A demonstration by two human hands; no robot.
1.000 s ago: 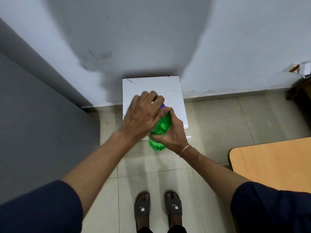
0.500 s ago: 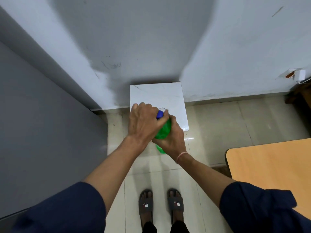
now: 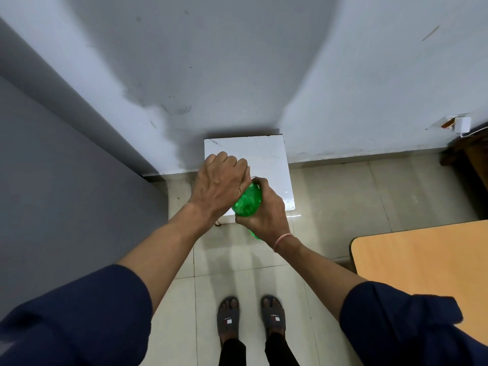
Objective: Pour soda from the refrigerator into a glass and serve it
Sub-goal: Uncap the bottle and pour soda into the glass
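A green plastic soda bottle [image 3: 247, 200] is held upright in front of me, over the near edge of a small white stand [image 3: 269, 157]. My right hand [image 3: 266, 215] wraps around the bottle's body from the right. My left hand [image 3: 220, 184] is closed over the bottle's top, and it hides the cap. A thin curved edge of clear glass shows just beyond my hands, most of it hidden. Both arms wear dark blue sleeves.
The grey side of a tall cabinet or refrigerator [image 3: 66, 180] fills the left. A wooden table [image 3: 422, 265] with a rounded corner stands at the right. A white wall [image 3: 237, 62] lies ahead. My feet in grey sandals [image 3: 250, 317] stand on pale floor tiles.
The blue cap showed between my fingers earlier and is now covered by my left hand, which has turned on the bottle's top. The view has shifted slightly.
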